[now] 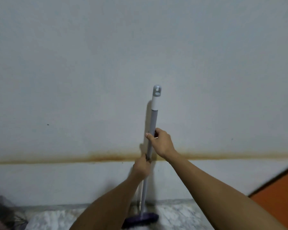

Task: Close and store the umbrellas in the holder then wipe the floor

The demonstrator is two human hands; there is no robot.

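Observation:
A mop with a grey pole stands nearly upright against the white wall. Its top has a white sleeve and a grey hanging loop. The dark purple mop head rests on the pale marbled floor at the bottom of the head view. My right hand grips the pole about halfway up. My left hand grips it just below, at the height of the brown stain line. No umbrella or holder shows in this view.
The white wall fills most of the view, with a brown stain band running across it. An orange door or panel stands at the right edge. Something dark and blurred lies at the bottom left.

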